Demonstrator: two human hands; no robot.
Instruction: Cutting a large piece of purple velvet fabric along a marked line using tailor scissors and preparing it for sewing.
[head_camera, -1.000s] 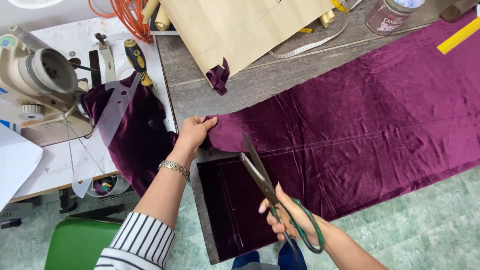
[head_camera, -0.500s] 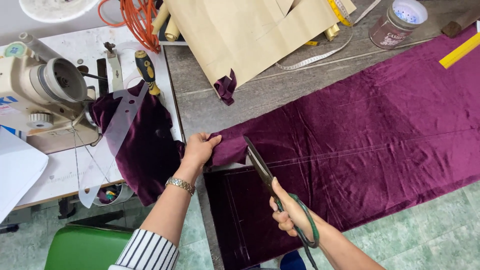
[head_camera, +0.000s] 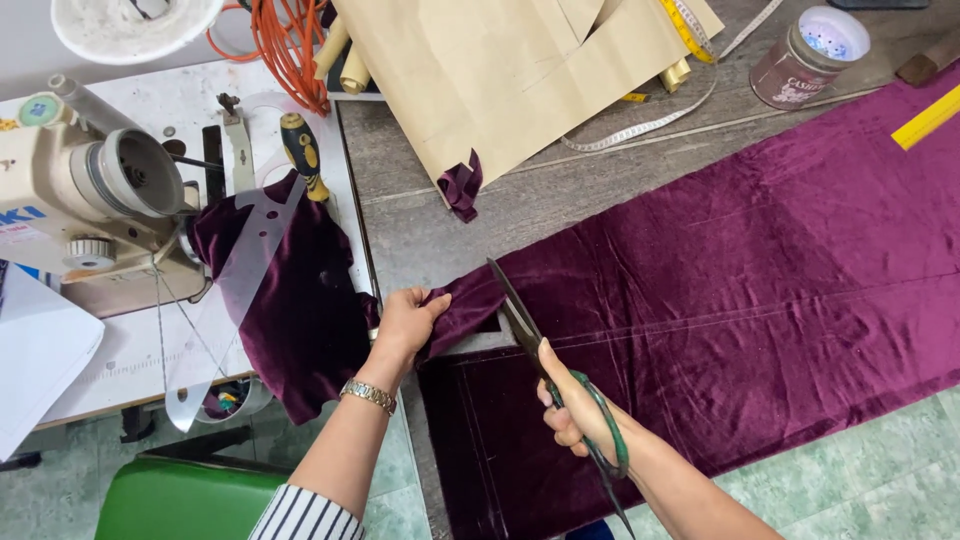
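My left hand (head_camera: 405, 325) pinches the velvet (head_camera: 720, 300) edge; right hand (head_camera: 575, 410) fingers grip scissors (head_camera: 530, 335), blades in the cloth.

The purple cloth (head_camera: 720, 290) looks like soft velvet with a light shine. The scissors (head_camera: 545, 365) have dark metal blades. The surface (head_camera: 440, 230) is grey and matt. The paper (head_camera: 520, 70) is plain brown.

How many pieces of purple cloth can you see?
3: the big velvet length on the table under the scissors, a bundle by the sewing machine, and a small scrap under the brown paper. More may be hidden.
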